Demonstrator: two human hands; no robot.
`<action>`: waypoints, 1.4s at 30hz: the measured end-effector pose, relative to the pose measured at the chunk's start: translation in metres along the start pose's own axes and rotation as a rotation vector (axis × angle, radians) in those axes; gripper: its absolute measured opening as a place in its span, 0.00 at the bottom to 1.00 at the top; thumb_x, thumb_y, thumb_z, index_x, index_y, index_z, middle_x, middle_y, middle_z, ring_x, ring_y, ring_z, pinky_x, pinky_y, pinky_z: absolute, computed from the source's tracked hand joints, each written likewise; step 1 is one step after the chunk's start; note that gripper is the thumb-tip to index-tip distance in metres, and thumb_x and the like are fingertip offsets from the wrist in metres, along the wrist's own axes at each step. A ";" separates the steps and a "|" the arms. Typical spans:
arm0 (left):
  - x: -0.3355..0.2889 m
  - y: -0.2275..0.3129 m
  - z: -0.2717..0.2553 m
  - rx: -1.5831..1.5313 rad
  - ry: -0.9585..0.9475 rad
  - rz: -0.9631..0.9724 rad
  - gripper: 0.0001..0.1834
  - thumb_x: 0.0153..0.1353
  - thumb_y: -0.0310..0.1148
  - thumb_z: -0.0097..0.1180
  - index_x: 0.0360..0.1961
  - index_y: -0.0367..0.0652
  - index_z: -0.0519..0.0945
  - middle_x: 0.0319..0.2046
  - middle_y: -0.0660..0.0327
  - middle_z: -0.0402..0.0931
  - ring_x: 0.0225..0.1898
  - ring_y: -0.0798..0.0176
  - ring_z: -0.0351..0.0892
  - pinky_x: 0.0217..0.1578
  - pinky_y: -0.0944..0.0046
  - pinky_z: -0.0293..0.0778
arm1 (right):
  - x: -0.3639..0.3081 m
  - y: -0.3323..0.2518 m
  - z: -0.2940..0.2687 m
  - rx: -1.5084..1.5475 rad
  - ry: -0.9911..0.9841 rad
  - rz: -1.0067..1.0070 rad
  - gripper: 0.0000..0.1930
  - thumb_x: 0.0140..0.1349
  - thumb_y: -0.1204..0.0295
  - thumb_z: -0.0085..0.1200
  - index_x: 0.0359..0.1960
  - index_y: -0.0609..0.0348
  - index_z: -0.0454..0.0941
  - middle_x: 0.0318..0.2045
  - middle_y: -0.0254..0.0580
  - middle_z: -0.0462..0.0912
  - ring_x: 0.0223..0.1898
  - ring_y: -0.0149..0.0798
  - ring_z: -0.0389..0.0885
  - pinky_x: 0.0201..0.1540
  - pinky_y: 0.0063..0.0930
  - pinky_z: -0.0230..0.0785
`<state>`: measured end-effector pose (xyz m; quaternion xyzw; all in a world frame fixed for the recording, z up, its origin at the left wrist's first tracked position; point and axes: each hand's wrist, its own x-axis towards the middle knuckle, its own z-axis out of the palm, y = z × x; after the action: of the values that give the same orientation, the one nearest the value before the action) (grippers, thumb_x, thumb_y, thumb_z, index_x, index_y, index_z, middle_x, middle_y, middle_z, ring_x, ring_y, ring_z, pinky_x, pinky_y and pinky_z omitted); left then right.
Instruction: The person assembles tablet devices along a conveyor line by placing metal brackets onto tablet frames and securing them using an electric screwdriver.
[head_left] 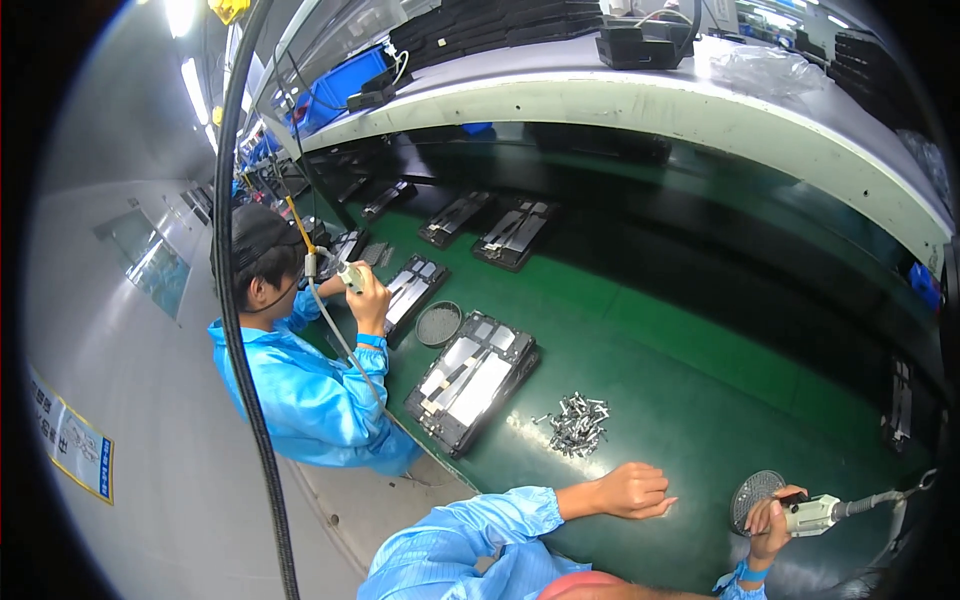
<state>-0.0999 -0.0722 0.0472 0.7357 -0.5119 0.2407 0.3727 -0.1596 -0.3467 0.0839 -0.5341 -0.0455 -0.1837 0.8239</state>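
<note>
My right hand [768, 524] is wrapped round a pale electric screwdriver [812, 515], whose cord runs off to the right. Beneath its tip is a round dish [755, 492] of tiny dark pieces, probably screws; whether the tip touches them I cannot tell. My left hand [634, 491] hovers low over the green bench [660, 400] with curled fingers; anything inside them is hidden. Just beyond it lies a heap of small silver-and-black parts [578, 425]. Left of the heap rests an opened flat electronic device [472, 383] with silver panels inside.
At left a co-worker in a blue smock [305, 380] holds another screwdriver [352, 277] over a similar device [413, 290]. A second round dish [438, 324] stands between. More devices [515, 234] lie farther back. A white shelf [690, 95] overhangs the bench; a black cable [240, 300] hangs at left.
</note>
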 end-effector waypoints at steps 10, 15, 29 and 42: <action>-0.001 -0.008 0.002 -0.054 0.002 -0.042 0.21 0.53 0.24 0.64 0.13 0.44 0.64 0.16 0.62 0.60 0.16 0.59 0.64 0.17 0.59 0.62 | 0.002 -0.002 0.006 -0.043 -0.022 -0.003 0.14 0.63 0.70 0.52 0.43 0.62 0.61 0.10 0.32 0.61 0.09 0.27 0.57 0.14 0.23 0.59; 0.004 -0.013 -0.003 -0.072 0.051 -0.082 0.21 0.53 0.23 0.64 0.13 0.44 0.64 0.16 0.61 0.60 0.16 0.59 0.63 0.16 0.58 0.61 | 0.004 -0.001 0.006 -0.031 -0.035 -0.017 0.15 0.64 0.69 0.53 0.42 0.62 0.61 0.10 0.33 0.61 0.09 0.27 0.58 0.14 0.23 0.59; 0.001 -0.004 -0.001 -0.114 0.083 -0.093 0.23 0.50 0.22 0.63 0.07 0.46 0.62 0.08 0.63 0.60 0.09 0.59 0.63 0.11 0.58 0.58 | -0.012 -0.009 -0.011 0.014 -0.056 0.088 0.17 0.65 0.70 0.52 0.53 0.49 0.61 0.19 0.30 0.68 0.13 0.24 0.61 0.17 0.21 0.59; 0.005 -0.017 0.004 0.036 0.042 0.000 0.22 0.49 0.15 0.60 0.08 0.42 0.61 0.09 0.61 0.56 0.08 0.58 0.56 0.12 0.59 0.51 | 0.017 -0.013 0.016 -0.124 -0.015 -0.007 0.09 0.65 0.73 0.49 0.41 0.67 0.70 0.13 0.32 0.63 0.11 0.28 0.61 0.15 0.27 0.61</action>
<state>-0.0822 -0.0749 0.0427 0.7371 -0.4995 0.2650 0.3702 -0.1463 -0.3412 0.1066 -0.5855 -0.0418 -0.1849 0.7882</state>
